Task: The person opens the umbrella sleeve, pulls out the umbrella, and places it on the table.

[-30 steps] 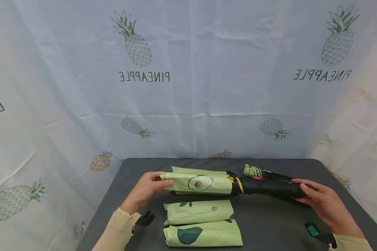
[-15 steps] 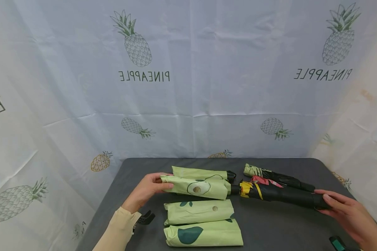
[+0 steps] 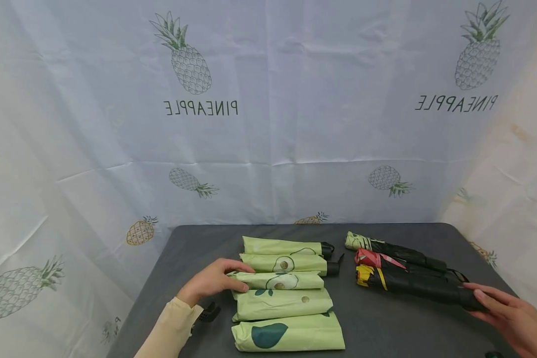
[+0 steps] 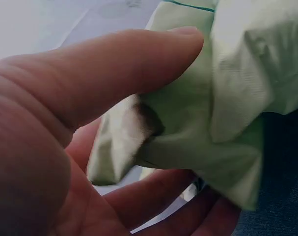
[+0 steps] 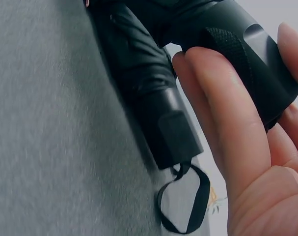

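My left hand [image 3: 219,281] pinches the left end of a flat pale-green avocado-print umbrella sleeve [image 3: 282,281]. In the left wrist view, the thumb lies over the sleeve's folded fabric [image 4: 183,118] and the other fingers are beneath it. At the right, my right hand [image 3: 510,313] grips the handle end of a folded black umbrella [image 3: 422,288] with a yellow tip. The right wrist view shows fingers around its black handle [image 5: 257,54]. Behind it lies another black umbrella with a red tip [image 3: 369,257], partly hidden.
Two sheathed umbrellas, a far one [image 3: 282,246] and a nearer one [image 3: 259,262], show black handles at the back. Two more green sleeves [image 3: 286,304] [image 3: 295,334] lie in front. A green-tipped black umbrella [image 3: 407,254] lies at the back right of the dark table [image 3: 385,328].
The yellow-tipped umbrella has come out of the sleeve, moving right and nearer in my right hand. My left hand has lowered the sleeve toward the front sleeves.
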Demonstrator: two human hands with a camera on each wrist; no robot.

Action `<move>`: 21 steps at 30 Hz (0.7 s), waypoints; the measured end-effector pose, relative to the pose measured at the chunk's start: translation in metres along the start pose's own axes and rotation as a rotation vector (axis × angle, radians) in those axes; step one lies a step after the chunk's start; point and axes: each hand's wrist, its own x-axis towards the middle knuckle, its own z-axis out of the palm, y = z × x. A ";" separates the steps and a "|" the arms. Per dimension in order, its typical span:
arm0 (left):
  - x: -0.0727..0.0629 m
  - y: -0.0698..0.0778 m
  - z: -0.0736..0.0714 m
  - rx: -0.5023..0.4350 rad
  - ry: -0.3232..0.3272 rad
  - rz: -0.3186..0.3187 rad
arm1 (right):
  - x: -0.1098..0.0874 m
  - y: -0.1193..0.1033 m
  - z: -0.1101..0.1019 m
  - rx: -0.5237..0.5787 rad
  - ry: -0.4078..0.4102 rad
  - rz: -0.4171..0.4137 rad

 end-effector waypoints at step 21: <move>0.002 0.005 0.004 0.076 0.083 -0.021 | 0.009 -0.005 0.011 -0.816 0.110 0.275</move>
